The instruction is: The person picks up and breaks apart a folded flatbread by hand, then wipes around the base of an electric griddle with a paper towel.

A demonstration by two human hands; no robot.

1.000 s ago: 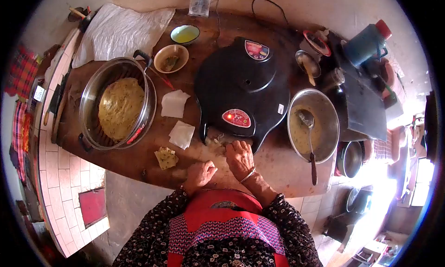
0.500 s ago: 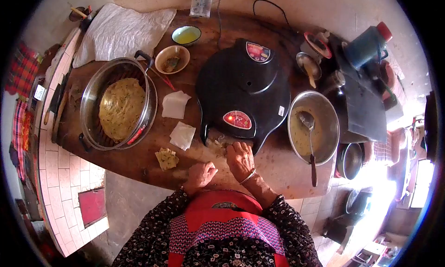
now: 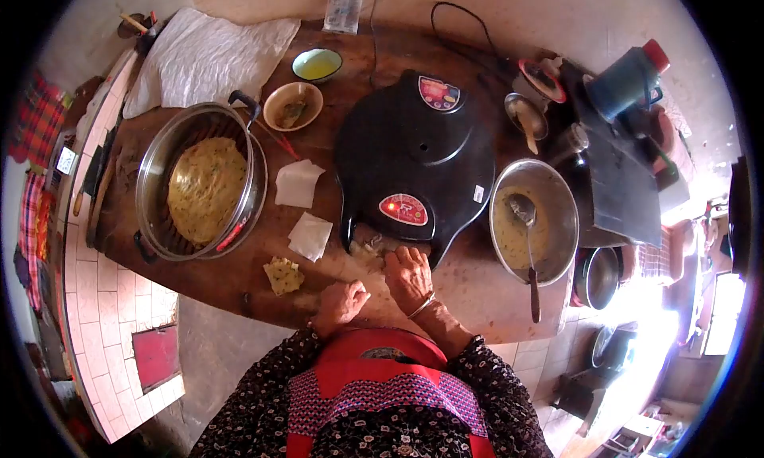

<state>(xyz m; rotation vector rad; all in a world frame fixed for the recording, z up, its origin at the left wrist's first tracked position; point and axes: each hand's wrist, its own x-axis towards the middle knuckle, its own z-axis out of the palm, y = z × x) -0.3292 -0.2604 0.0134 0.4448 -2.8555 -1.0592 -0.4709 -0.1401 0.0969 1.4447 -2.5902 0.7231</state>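
Note:
My right hand (image 3: 408, 280) is closed, knuckles up, on the tabletop just under the front edge of a closed black electric griddle (image 3: 414, 159). Beside its fingertips lies a crumpled pale thing (image 3: 368, 247), maybe paper or cloth; whether the fingers grip it is hidden. My left hand (image 3: 341, 303) rests curled in a loose fist at the table's near edge, holding nothing visible. Left of it is a torn piece of flatbread (image 3: 283, 275). Two white paper napkins (image 3: 309, 235) lie above that piece. A red light glows on the griddle's front label.
At left, a round flatbread (image 3: 208, 189) sits on a rack in a steel pot (image 3: 142, 179) with a glass lid leaning in. On the right stands a steel bowl (image 3: 573, 219) of batter with a ladle (image 3: 532, 251). Small bowls (image 3: 293, 106), a thermos (image 3: 626, 80) and a cord (image 3: 465, 11) are behind.
The view has shifted slightly, moving everything a little to the left. My right hand stays by the griddle's front edge, and my left hand keeps its curled rest.

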